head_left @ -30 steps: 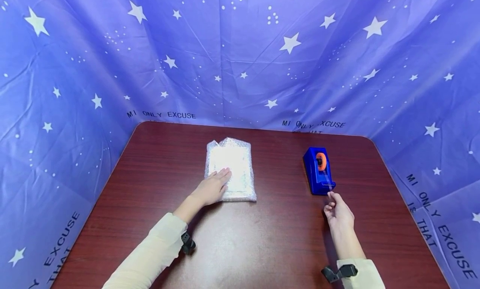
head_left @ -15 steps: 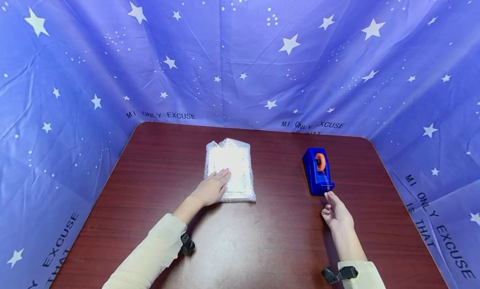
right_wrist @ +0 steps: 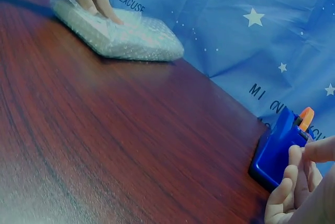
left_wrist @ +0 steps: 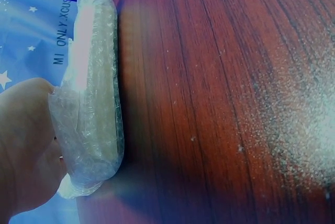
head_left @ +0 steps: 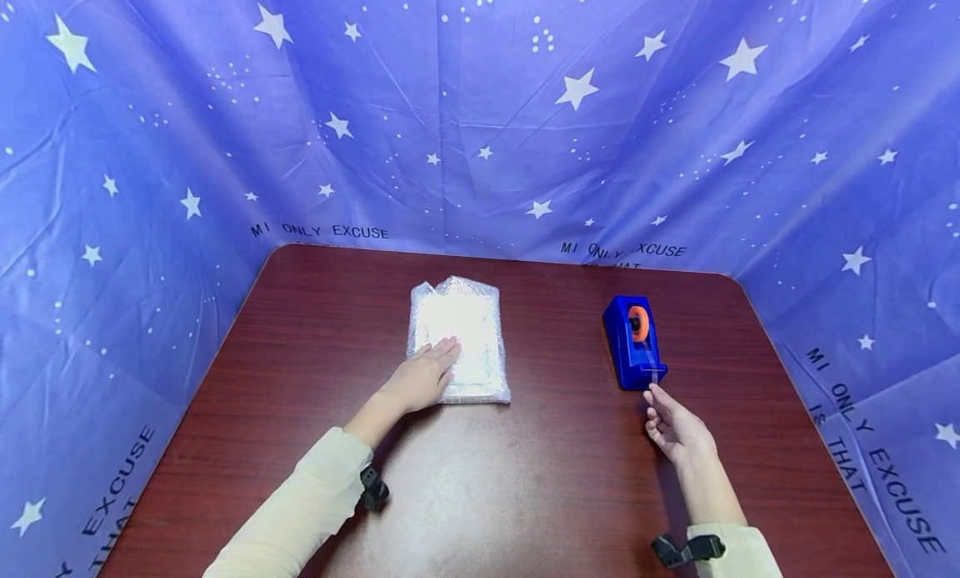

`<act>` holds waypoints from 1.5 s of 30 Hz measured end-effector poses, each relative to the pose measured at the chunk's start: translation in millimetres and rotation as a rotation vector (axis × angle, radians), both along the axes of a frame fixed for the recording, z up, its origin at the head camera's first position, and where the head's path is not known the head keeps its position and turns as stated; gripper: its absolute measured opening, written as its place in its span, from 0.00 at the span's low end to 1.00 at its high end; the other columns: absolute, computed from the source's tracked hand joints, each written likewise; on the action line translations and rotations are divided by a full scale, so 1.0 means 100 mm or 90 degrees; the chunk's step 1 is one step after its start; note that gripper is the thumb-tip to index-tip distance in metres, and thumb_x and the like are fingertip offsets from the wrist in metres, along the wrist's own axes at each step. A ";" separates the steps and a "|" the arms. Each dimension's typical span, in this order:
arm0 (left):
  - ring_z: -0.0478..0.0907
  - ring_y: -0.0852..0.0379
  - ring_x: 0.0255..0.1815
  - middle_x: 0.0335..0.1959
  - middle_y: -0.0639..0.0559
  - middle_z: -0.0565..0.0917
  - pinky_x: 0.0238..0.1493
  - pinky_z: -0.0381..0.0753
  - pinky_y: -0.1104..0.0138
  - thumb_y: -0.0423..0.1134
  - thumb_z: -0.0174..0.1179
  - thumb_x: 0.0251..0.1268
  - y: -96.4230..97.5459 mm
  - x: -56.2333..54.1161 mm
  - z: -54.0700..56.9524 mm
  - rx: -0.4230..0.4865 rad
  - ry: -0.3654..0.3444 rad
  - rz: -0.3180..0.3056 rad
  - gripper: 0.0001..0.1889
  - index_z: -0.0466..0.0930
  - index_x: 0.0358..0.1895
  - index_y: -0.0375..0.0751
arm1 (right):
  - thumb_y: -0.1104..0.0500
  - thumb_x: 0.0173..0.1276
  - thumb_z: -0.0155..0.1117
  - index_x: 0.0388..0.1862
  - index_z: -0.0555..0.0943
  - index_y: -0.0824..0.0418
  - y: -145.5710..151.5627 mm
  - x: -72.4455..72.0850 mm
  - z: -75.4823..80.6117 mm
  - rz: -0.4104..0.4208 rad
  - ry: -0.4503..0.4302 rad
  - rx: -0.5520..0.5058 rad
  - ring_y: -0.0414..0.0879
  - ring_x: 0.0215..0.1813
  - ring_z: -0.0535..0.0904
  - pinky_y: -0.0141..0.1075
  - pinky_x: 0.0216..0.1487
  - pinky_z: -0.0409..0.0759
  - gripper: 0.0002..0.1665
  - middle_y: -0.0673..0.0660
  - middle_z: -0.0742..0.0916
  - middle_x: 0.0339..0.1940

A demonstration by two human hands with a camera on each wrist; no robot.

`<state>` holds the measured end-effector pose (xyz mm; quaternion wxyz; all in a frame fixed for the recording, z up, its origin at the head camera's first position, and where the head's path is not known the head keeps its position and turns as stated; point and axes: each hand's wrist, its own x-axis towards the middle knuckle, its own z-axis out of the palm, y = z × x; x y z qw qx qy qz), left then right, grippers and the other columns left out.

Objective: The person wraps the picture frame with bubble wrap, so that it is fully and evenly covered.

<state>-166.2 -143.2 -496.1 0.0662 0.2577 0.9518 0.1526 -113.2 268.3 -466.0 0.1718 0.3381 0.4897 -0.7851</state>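
Note:
A flat package in bubble wrap [head_left: 468, 328] lies left of the table's middle, glaring white in the head view. My left hand [head_left: 422, 376] rests on its left side, fingers extended over the top. To the right stands a blue tape dispenser [head_left: 624, 344] with an orange-cored roll [head_left: 639, 324] in it. At its front end my right hand [head_left: 682, 428] pinches the clear tape [head_left: 654, 376] between thumb and index finger; the other fingers are curled. In the right wrist view the pinching fingertips [right_wrist: 294, 155] cover most of the tape.
The dark red wooden table [head_left: 465, 495] has rounded far corners. Blue star-printed cloth [head_left: 465, 103] hangs close behind it and along both sides. A black strap sits on each wrist over a pale sleeve [head_left: 300, 495].
My right wrist has swung a little to the right while the fingertips stay by the dispenser's front. The left hand and the package look unchanged.

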 end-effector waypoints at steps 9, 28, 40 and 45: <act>0.59 0.47 0.76 0.74 0.42 0.63 0.78 0.57 0.52 0.40 0.47 0.73 -0.02 0.01 -0.01 -0.004 0.003 -0.001 0.26 0.62 0.71 0.34 | 0.49 0.72 0.56 0.16 0.83 0.36 -0.06 0.04 -0.09 0.021 0.093 0.227 0.26 0.26 0.76 0.20 0.33 0.74 0.22 0.31 0.84 0.18; 0.58 0.47 0.77 0.75 0.42 0.62 0.79 0.55 0.52 0.40 0.46 0.74 -0.02 0.00 -0.02 0.002 0.000 -0.001 0.26 0.61 0.71 0.34 | 0.58 0.72 0.55 0.16 0.83 0.36 0.00 0.01 -0.05 0.044 0.069 0.214 0.25 0.20 0.73 0.18 0.27 0.74 0.25 0.34 0.83 0.15; 0.59 0.47 0.76 0.74 0.41 0.62 0.78 0.56 0.52 0.40 0.46 0.73 -0.02 0.00 -0.01 0.007 0.011 -0.004 0.26 0.62 0.71 0.33 | 0.55 0.72 0.56 0.18 0.84 0.40 0.06 0.03 0.00 0.046 0.080 0.158 0.28 0.19 0.74 0.20 0.27 0.75 0.21 0.36 0.85 0.16; 0.60 0.47 0.76 0.74 0.41 0.63 0.78 0.56 0.52 0.40 0.46 0.73 -0.02 0.01 -0.01 0.003 0.010 -0.002 0.26 0.62 0.71 0.33 | 0.53 0.73 0.53 0.19 0.84 0.40 0.08 0.03 0.00 0.073 0.081 0.170 0.27 0.23 0.78 0.19 0.30 0.77 0.22 0.36 0.85 0.18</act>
